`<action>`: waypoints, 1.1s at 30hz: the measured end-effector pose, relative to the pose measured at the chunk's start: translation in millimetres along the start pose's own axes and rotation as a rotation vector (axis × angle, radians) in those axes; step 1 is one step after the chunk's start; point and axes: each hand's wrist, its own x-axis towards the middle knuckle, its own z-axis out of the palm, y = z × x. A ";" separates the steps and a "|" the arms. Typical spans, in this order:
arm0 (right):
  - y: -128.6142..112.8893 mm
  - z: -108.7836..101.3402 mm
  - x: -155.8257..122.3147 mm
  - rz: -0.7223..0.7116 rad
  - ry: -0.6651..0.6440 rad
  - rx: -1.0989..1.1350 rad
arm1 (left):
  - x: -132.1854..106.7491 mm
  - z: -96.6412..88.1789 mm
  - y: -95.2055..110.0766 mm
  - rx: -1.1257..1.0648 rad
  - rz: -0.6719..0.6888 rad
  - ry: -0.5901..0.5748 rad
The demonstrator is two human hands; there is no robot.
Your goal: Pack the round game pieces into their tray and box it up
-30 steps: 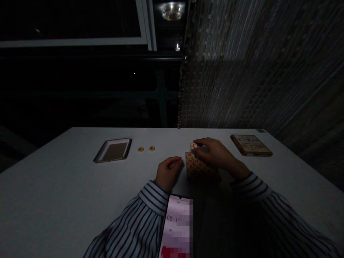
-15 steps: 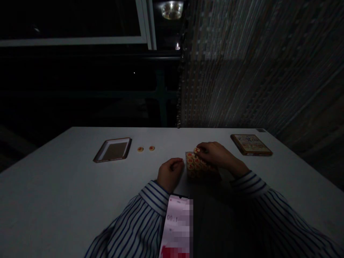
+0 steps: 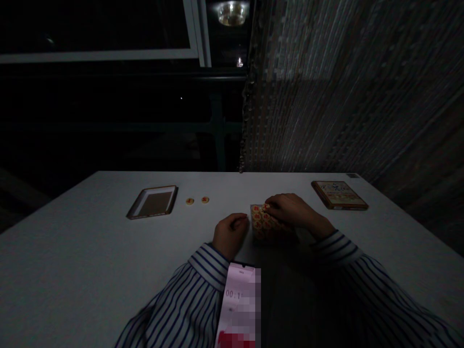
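A clear-sided box [image 3: 257,226] of round Chinese chess pieces with red characters sits on the table in front of me. At its far-left part, my right hand [image 3: 295,210] pinches one Chinese chess piece [image 3: 266,207] between thumb and fingers, low over the other pieces. The right side of the box is hidden under that hand and in shadow. My left hand [image 3: 229,236] rests just left of the box with its fingers curled in and nothing visible in them. Two more pieces, a left one [image 3: 190,201] and a right one [image 3: 205,199], lie apart on the table.
An open shallow box lid or tray [image 3: 132,212] lies at the far left of the white table [image 3: 90,251]. At the far right is a flat printed box [image 3: 340,194]. A lit phone [image 3: 235,302] lies near my left forearm. A string curtain [image 3: 308,96] hangs behind.
My right hand has lowered the pinched piece slightly, toward the pieces in the box. My left hand stays in place beside the box.
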 end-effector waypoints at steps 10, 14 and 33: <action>-0.4 -1.8 -1.5 -0.003 -0.033 -0.004 | -0.4 -0.3 5.3 0.013 -0.019 0.007; 1.5 0.9 -1.0 -0.017 -0.036 -0.021 | 0.7 0.6 -1.5 -0.003 -0.014 0.000; -2.1 -1.5 -1.0 -0.030 -0.052 -0.028 | -0.5 0.4 2.4 -0.014 0.010 0.008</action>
